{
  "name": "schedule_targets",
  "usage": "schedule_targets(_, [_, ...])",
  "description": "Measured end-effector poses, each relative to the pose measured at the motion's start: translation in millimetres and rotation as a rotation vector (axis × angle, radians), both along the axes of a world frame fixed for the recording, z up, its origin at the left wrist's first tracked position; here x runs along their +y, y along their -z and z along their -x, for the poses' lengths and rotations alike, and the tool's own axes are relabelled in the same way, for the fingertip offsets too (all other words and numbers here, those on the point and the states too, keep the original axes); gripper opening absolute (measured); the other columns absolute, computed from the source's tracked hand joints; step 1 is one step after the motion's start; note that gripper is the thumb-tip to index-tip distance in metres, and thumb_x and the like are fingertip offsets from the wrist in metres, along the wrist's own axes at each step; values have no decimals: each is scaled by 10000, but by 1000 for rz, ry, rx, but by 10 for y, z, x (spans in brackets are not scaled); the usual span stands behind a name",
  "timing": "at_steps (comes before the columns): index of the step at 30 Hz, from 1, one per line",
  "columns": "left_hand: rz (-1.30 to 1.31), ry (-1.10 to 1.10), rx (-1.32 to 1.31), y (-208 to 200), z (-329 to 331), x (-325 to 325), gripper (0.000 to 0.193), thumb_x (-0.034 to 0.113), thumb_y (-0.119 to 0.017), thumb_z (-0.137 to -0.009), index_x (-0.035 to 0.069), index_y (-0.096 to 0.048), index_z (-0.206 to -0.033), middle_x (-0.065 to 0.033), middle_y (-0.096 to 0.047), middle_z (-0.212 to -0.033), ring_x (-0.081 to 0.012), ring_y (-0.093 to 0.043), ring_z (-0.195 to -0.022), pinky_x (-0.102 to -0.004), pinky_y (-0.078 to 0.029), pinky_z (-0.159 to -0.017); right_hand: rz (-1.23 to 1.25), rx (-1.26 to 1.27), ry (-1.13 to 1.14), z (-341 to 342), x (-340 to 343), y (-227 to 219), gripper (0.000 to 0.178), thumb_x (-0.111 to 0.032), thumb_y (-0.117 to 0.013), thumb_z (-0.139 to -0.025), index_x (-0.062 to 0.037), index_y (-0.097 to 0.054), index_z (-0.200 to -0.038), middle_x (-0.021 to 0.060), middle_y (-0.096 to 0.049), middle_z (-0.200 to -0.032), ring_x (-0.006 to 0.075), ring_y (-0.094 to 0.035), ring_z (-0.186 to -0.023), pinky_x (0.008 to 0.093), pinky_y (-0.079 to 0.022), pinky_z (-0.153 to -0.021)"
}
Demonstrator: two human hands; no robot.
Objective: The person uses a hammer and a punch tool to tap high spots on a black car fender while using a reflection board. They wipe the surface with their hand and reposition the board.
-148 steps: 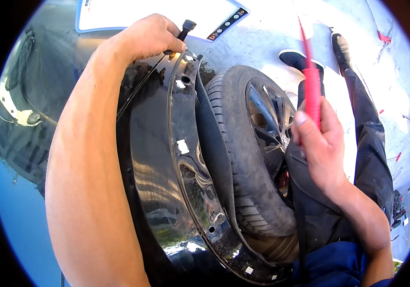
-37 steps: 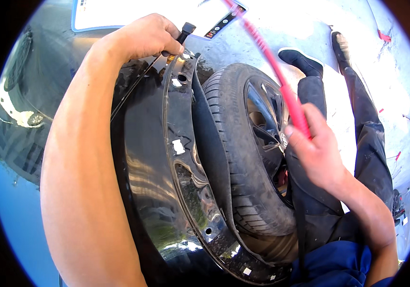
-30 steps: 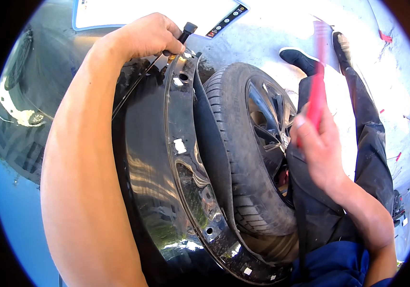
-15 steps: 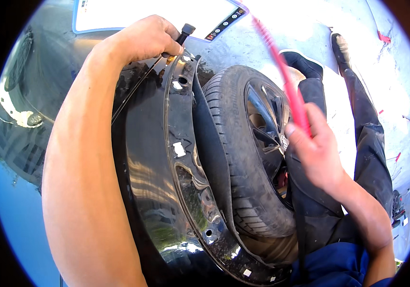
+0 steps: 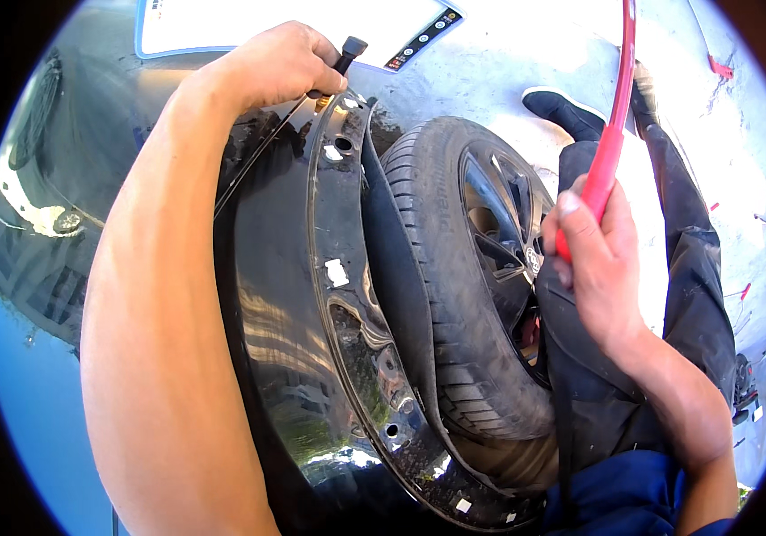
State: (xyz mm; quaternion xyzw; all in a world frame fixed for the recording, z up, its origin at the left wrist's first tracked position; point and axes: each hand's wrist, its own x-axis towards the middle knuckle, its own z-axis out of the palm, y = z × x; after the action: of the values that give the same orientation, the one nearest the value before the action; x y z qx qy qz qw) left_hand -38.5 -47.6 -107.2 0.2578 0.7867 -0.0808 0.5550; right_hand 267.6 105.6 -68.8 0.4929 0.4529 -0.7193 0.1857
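At the top of a dark fender [image 5: 280, 259], my left hand [image 5: 280, 67] is closed around a short black punch-like tool [image 5: 345, 61] with a wide, blunt end pointing up. Its lower end is hidden by my fingers, close to the fender's edge. My right hand [image 5: 599, 268] grips the red handle [image 5: 605, 170] of a long, slim tool, raised over the wheel. That tool's far end runs out past the upper edge, so its head is not visible. A thin metal rod or edge [image 5: 262, 156] slants down from beneath my left hand.
Right of the fender's wheel-arch lip [image 5: 338, 268] is a wheel with a black tire [image 5: 446, 268]. My legs in dark trousers [image 5: 687, 232] stretch along the pale floor. A white board [image 5: 285, 27] with a blue rim stands beyond my left hand. A red object [image 5: 720, 67] lies farther right.
My right hand has swung the red-handled tool up and to the right, from leaning left to nearly upright. My left hand stays at the fender's edge with the black tool.
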Motion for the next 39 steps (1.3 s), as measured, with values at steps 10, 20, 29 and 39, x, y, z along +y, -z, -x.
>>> schedule_targets(10, [8,-26,16,22,2,6,292,253,-754,-867,-27,-744,-950,-72,-658,-791,-179,-569,-731,-340,-456,-709,-62,14,-75,-20,25,84,188,-242,-566,-1048,-82,-507,-1128,-14,-525,-754,45,-459,-611,208,-367,-536])
schedule_targets(20, [-13,-71,9,50,45,-42,285,237,-746,-870,-30,-746,-968,-79,-664,-801,-173,-578,-743,-338,-467,-732,-24,6,-24,-1,40,84,212,-244,-578,-1048,-69,-507,-1145,-18,-512,-758,58,-474,-656,230,-389,-576])
schedule_targets(29, [-8,-44,77,28,47,-33,286,251,-745,-868,-21,-746,-955,-69,-650,-773,-176,-570,-725,-337,-458,-708,-44,20,-103,45,71,84,203,-243,-575,-1048,-64,-514,-1122,-21,-508,-740,47,-461,-640,216,-378,-567])
schedule_targets(39, [-10,-56,57,15,29,-35,306,249,-739,-874,-32,-745,-993,-82,-668,-809,-181,-583,-754,-329,-469,-747,-38,-2,-169,6,43,60,227,-179,-616,-1013,-1,-511,-1108,60,-541,-791,194,-552,-744,359,-468,-696])
